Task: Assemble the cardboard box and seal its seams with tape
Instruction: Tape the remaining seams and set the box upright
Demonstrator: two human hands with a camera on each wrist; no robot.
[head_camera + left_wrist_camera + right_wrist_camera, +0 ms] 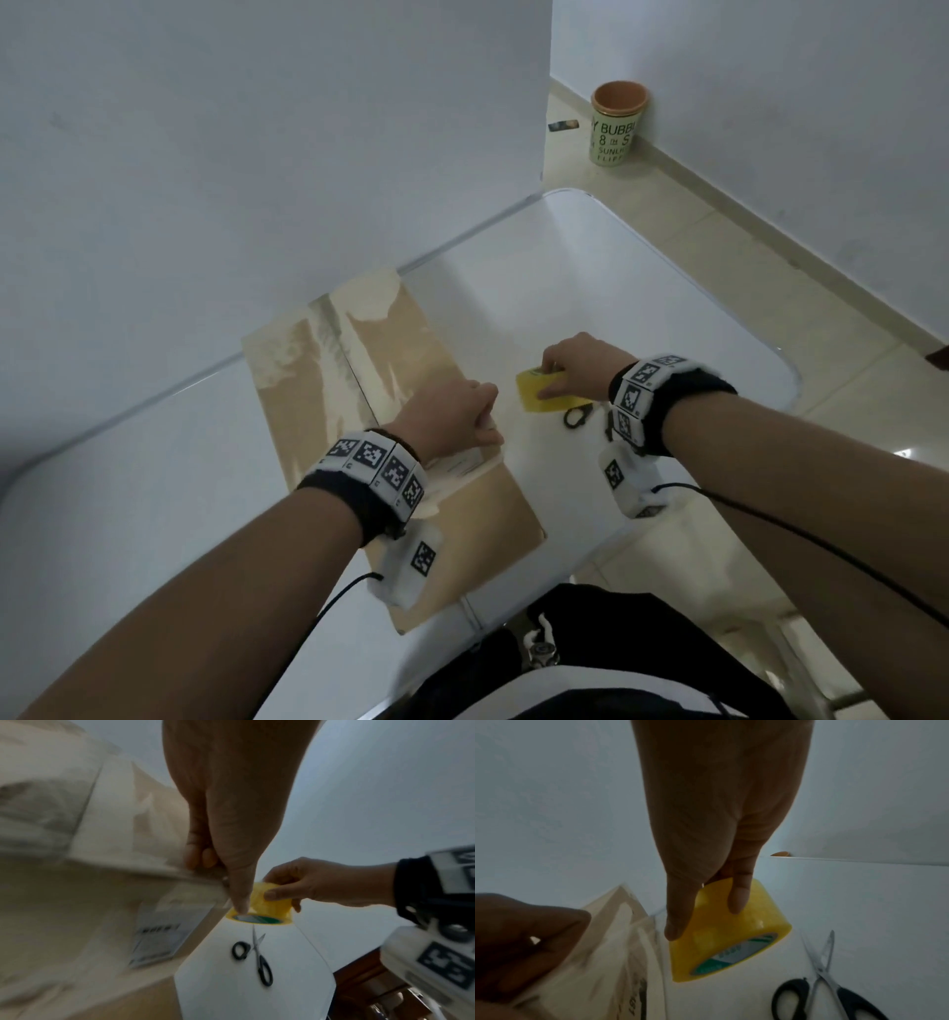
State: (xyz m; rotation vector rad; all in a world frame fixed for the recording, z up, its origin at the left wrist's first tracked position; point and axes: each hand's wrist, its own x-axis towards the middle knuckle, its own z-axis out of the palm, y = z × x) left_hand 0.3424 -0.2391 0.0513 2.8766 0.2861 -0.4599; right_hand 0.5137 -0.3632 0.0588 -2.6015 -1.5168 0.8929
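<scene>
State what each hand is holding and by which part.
The right hand grips the yellow tape roll around its outer curved band, thumb on one side, fingers on the other. The left hand pinches the right-hand edge of the flattened cardboard box.

I am reaching both bare forearms forward, each wrist banded with black-and-white markers. My left hand (452, 419) is curling its fingers, pinching the flat brown cardboard box (318, 390) at its right edge; my right hand (577, 367), just right of that box, is gripping a yellow tape roll (539, 398).

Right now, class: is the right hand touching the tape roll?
Touching. The right wrist view shows the right hand with thumb and a finger curled round the yellow tape roll, gripping it.
</scene>
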